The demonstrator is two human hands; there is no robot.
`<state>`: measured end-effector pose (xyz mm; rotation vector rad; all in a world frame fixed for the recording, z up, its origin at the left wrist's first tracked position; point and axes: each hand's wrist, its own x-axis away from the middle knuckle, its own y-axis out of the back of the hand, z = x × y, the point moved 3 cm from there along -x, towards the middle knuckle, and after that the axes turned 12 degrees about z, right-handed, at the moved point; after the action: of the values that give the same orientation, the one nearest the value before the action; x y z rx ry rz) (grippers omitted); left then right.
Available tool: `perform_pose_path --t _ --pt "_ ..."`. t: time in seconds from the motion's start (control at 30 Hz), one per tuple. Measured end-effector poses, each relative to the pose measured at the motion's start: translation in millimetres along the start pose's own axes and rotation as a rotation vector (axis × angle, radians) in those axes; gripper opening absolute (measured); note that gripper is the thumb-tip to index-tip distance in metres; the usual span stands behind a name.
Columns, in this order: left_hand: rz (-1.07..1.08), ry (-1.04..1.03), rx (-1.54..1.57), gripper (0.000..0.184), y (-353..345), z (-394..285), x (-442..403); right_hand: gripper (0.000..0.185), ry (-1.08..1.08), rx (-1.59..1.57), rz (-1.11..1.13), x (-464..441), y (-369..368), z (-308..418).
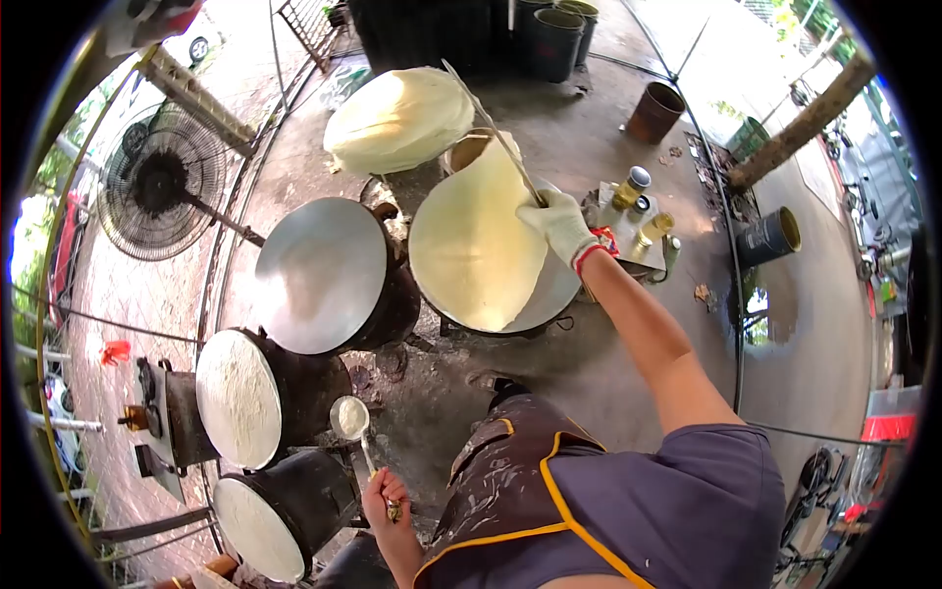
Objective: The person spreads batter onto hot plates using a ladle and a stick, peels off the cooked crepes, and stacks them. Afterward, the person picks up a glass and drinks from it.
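Note:
My left hand (390, 499) is closed around the handle of a ladle (350, 417), whose bowl contains something white. My right hand (561, 228), in a white glove with a red cuff, grips a long thin stick (479, 116). From the stick hangs a wide, thin, pale yellow sheet (478, 245), which looks like a crepe. Its lower part lies over a round griddle (554, 294), whose bare right side shows. Left of it stands a second round griddle (319, 275) with a bare, shiny surface. Beyond them rests a rounded pale stack of sheets (397, 120).
Two drums, one with a white top (238, 401) and another like it (260, 530), stand at lower left. A fan (157, 185) is at far left. Several bottles (631, 187) sit on a small stand to the right. A rusty bucket (655, 112) stands farther back.

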<state>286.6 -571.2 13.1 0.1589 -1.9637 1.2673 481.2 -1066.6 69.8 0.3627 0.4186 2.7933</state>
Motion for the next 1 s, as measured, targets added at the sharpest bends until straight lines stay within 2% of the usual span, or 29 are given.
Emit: perform_pose_path --t 0.07,0.17,0.2,0.27,0.3,0.37,0.43,0.53,0.6,0.67,0.73,0.77,0.8,0.83,0.87,0.9,0.93,1.0 --pt "-0.023 -0.013 0.040 0.013 2 2 -2 0.026 0.130 -0.081 0.010 13 -16 44" --pt "-0.040 -0.032 0.070 0.012 -6 5 -1 0.022 0.148 -0.013 0.089 21 -13 92" --pt "-0.032 -0.034 0.091 0.012 -8 5 -1 0.018 0.227 -0.024 0.075 11 -8 101" --pt "-0.053 -0.046 0.122 0.011 -10 4 -3 0.019 0.305 -0.063 0.228 -16 12 132" --pt "-0.060 -0.074 0.136 0.012 -12 5 -3 0.017 0.248 -0.168 0.338 -25 19 158" --pt "-0.062 -0.132 0.159 0.012 -17 6 -10 0.020 0.155 -0.053 0.463 -80 27 184" --pt "-0.065 -0.158 0.239 0.014 -19 5 -22 0.028 0.074 -0.102 0.589 -145 20 199" --pt "-0.029 -0.200 0.355 0.015 -35 4 -39 0.029 0.024 0.074 0.728 -245 12 227" --pt "-0.018 -0.224 0.363 0.016 -46 1 -46 0.031 0.164 0.280 0.677 -281 14 267" --pt "-0.063 -0.264 0.345 0.017 -57 2 -51 0.030 0.376 0.591 0.534 -275 14 323" --pt "-0.026 -0.245 0.379 0.017 -63 2 -58 0.029 0.636 0.860 0.389 -260 8 345" --pt "-0.008 -0.234 0.392 0.017 -61 3 -59 0.031 0.864 0.992 0.259 -253 3 343" --pt "-0.002 -0.259 0.349 0.017 -4 7 -72 0.029 0.903 1.000 0.220 -244 -7 328" --pt "-0.025 -0.262 0.340 0.017 0 7 -71 0.023 0.829 1.068 0.199 -237 -23 308" --pt "-0.047 -0.266 0.333 0.018 1 8 -73 0.019 0.922 1.083 0.201 -253 -38 273" --pt "-0.070 -0.272 0.327 0.018 0 9 -74 0.015 0.874 1.076 0.188 -269 -57 232" --pt "-0.081 -0.285 0.331 0.018 1 10 -73 0.009 0.962 0.931 0.141 -294 -79 184" --pt "-0.103 -0.314 0.340 0.019 -2 12 -70 0.010 0.831 1.062 0.136 -326 -117 118"
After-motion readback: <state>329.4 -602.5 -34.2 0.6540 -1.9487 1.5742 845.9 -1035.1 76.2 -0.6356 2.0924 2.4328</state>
